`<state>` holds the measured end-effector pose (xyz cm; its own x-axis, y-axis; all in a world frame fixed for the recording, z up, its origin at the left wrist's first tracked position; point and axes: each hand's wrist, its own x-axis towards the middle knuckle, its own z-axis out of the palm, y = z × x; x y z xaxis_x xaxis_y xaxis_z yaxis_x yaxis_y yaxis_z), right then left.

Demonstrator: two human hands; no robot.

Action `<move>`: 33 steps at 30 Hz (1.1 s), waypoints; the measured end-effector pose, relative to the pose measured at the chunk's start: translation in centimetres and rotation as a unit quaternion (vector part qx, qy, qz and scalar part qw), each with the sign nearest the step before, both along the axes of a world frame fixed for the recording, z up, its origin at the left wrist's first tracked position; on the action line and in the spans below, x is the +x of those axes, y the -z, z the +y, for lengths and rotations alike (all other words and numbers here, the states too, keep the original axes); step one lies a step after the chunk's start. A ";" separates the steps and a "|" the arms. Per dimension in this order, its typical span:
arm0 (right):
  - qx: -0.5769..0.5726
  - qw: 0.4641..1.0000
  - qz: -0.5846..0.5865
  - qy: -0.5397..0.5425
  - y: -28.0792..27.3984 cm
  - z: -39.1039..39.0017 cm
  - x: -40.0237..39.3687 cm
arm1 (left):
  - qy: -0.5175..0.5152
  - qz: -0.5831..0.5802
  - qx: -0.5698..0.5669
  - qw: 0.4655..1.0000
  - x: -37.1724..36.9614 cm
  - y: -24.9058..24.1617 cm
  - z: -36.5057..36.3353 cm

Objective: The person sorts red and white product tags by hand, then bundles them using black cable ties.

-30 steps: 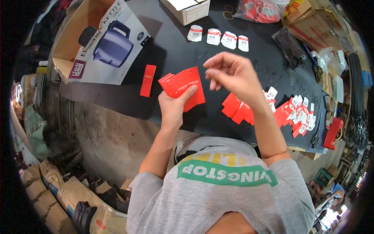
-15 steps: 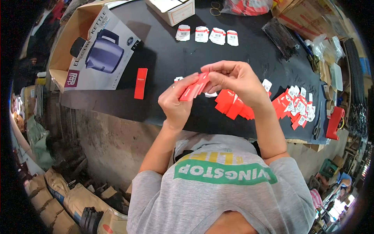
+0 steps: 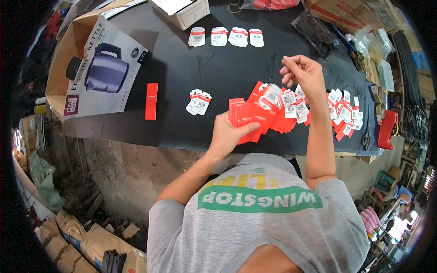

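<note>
Gripped between the thumb and fingers of my left hand [image 3: 227, 134] is a small fanned stack of red cards [image 3: 241, 113], low over the left side of a spread of red and white tags [image 3: 284, 120]. Above that spread, my right hand [image 3: 307, 75] is raised with fingers loosely curled and apart, and I see nothing in them. A motion-blurred white tag [image 3: 271, 95] shows below and left of its fingertips. Left of my left hand lie a few white barcode tags [image 3: 199, 102], overlapping. Farther left is a narrow red card stack [image 3: 151, 101].
Several white tag stacks [image 3: 219, 36] stand in a row at the back. An electric kettle box [image 3: 109, 73] is on the left, an open white box [image 3: 186, 16] behind. To the right are another tag pile [image 3: 346, 113], scissors [image 3: 367, 136] and a red tape dispenser [image 3: 388, 129].
My hands, together on the red cards before, are now apart. The left has lowered rightward with cards; the right has lifted away rightward. The white tags on the left are uncovered. The view has shifted.
</note>
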<state>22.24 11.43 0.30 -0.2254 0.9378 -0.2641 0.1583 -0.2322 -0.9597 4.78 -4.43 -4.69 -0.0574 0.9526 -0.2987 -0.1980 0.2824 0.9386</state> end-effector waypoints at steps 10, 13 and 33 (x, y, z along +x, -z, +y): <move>0.371 0.881 -0.294 -0.006 3.2 1.5 -4.2 | -0.101 -0.175 -0.113 0.973 -3.7 -0.9 -3.0; 0.293 0.918 -0.185 -0.191 3.9 1.9 -8.7 | -0.100 -0.223 -0.107 0.964 -4.7 -1.4 -3.1; 0.451 0.845 -0.085 -0.275 -0.1 3.3 -12.9 | -0.221 -0.188 -0.017 0.957 -9.0 -2.8 -2.7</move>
